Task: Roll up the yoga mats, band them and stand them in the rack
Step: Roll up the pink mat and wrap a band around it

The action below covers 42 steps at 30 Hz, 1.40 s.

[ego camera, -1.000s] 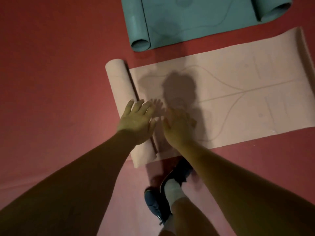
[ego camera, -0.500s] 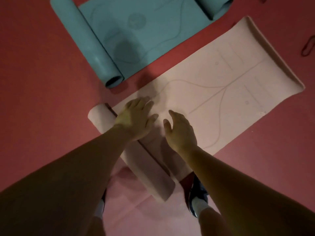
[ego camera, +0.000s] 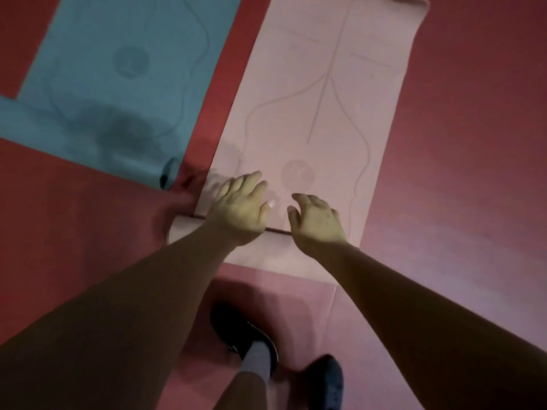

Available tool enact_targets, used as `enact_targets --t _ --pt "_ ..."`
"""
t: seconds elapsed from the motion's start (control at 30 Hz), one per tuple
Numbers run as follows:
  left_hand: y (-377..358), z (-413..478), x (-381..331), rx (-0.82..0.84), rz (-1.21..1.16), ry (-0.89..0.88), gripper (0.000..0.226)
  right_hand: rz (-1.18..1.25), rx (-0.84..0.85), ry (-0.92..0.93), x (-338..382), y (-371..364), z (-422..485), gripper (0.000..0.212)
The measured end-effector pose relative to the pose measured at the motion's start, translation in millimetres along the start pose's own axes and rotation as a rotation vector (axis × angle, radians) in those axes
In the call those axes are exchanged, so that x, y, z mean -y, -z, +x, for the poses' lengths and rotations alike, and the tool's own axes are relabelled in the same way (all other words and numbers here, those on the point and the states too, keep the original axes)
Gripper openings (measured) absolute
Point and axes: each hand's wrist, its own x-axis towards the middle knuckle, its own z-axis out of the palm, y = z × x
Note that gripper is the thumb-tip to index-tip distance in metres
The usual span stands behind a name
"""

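Shoes [ego camera: 245, 332] stand on the floor [ego camera: 458, 143] well behind the fingers, and both forearms reach forward from there to the roll [ego camera: 275, 247] at the near end of the pink mat [ego camera: 310, 99]. Left hand [ego camera: 239, 208] lies palm-down over the roll with fingers loosely spread, gripping nothing; right hand [ego camera: 316, 223] is just beside it with fingers relaxed, slightly bent, nothing held, and contact unclear. Beyond the fingertips the pink mat lies flat; a teal mat [ego camera: 118, 69] lies left of the left fingers, near but apart.
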Motion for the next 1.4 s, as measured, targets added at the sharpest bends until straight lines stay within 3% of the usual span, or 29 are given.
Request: enact_targets --t 0.17,0.3,0.53,0.8,0.93,1.07,1.23,1.4 --pt "-17.9 -27.9 -20.2 0.124 -0.036 0.041 0.064 0.044 -0.011 -0.088 -31.0 -37.4 -52.5 0.045" --pt "-32.8 -57.7 -36.5 0.099 -0.015 0.096 0.048 0.072 -0.009 -0.085 -52.8 -64.6 -86.9 0.046" --pt "-122.7 -86.5 -40.3 0.218 -0.135 0.275 0.050 0.074 0.035 -0.091 -93.8 -156.9 -96.1 0.047" --pt "-257.8 -63.6 13.2 0.216 0.107 0.114 0.059 -0.085 -0.110 -0.086 -132.0 -260.9 -10.8 0.061" --pt "-292.7 -58.6 35.6 0.234 0.152 0.115 0.068 -0.173 -0.136 -0.093 -128.9 -296.7 6.3 0.071" --pt "-298.0 -89.0 30.4 0.183 0.168 0.078 0.069 -0.265 -0.224 -0.166 -115.3 -323.9 -23.2 0.069" --pt "-303.1 -140.4 38.4 0.152 0.102 0.007 0.046 -0.161 -0.271 -0.163 -102.7 -358.7 -71.4 0.061" --pt "-309.2 -191.1 31.7 0.215 0.126 0.021 0.069 -0.220 -0.266 -0.197 -102.6 -385.6 -114.7 0.059"
